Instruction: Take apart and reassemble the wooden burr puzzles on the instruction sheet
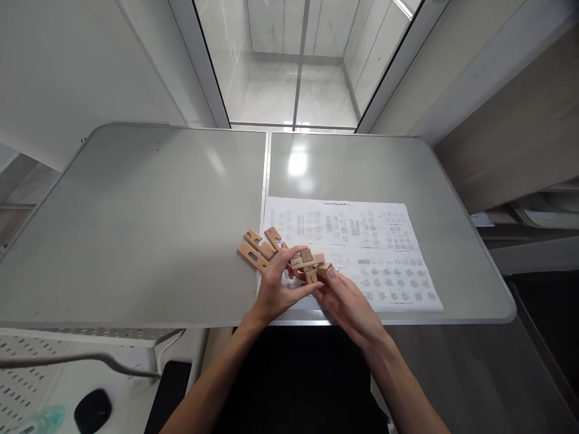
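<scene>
A wooden burr puzzle (308,259) of several interlocked blocks is held up between both hands over the instruction sheet. My left hand (278,288) is closed on its left side, the thumb and fingers spanning top and bottom. On the lower right, my right hand (344,296) pinches a protruding block of the same puzzle. Just left of my left hand lie flat wooden pieces with numbers and cut-outs: a slotted piece (252,257), a notched piece (253,237) and another notched piece (273,236). The fingertips behind the puzzle are partly hidden.
The printed instruction sheet (398,259), covered in small diagrams, lies on the right half of the grey folding table (158,229). A seam (266,169) divides the tabletop. At the lower left are a black computer mouse (93,411) and a cable (104,358).
</scene>
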`<state>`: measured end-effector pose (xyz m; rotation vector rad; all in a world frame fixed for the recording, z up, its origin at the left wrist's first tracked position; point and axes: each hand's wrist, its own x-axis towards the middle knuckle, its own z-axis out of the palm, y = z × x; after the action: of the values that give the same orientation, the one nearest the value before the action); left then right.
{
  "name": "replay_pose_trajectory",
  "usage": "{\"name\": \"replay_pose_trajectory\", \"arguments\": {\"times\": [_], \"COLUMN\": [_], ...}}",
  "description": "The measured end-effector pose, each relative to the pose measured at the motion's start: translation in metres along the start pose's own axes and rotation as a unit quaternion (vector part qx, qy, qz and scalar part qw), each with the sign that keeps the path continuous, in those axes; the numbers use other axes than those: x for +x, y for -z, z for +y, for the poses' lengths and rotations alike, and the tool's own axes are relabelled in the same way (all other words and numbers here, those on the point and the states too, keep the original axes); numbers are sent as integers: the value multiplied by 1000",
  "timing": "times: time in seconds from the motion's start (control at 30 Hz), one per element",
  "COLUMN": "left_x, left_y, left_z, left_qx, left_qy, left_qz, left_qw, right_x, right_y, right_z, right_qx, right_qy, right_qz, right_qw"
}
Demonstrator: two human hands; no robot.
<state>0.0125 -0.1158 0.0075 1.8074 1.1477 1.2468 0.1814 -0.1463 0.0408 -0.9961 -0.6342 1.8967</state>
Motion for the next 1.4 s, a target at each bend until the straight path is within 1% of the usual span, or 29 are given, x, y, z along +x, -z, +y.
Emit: {"name": "replay_pose_trajectory", "arguments": {"times": [0.1,0.2,0.3,0.43,0.5,0.6,0.73,0.87,1.1,1.2,1.27,1.3,1.33,1.4], "left_x": [-1,-1,-2,-2,-2,-3,-4,-4,-2,-1,-1,-1,-1,-1], "left_y": [0,0,0,-1,-2,-2,-3,-2,-1,0,1,2,2,4], "left_z": [-1,-2,-2,-3,-3,-3,-3,-2,-2,0,1,1,1,1], "left_qx": [3,8,14,24,28,29,26,35,28,10,-13,-27,-42,-77], "left_qy": [-2,-18,-37,-53,-54,-56,-65,-58,-60,-50,-36,-25,-13,12], "left_qz": [-2,-2,6,19,24,17,-10,8,-14,-14,-16,-19,-24,-43], "left_qw": [1000,1000,999,998,998,998,997,998,998,999,999,999,999,996], "right_x": [1,3,5,6,6,5,3,3,1,-2,-3,-4,-5,-6], "right_y": [1,1,-2,-8,-11,-14,-17,-15,-11,-5,0,2,5,10], "right_z": [3,7,11,17,20,23,23,19,21,18,13,10,6,-1], "right_qx": [23,65,121,188,200,184,141,90,-2,-73,-151,-198,-248,-351], "right_qy": [8,4,1,0,5,23,45,40,31,24,36,53,77,144], "right_qz": [7,11,14,32,39,53,65,56,48,35,45,58,71,88], "right_qw": [1000,998,993,982,979,981,987,994,998,996,987,977,963,921]}}
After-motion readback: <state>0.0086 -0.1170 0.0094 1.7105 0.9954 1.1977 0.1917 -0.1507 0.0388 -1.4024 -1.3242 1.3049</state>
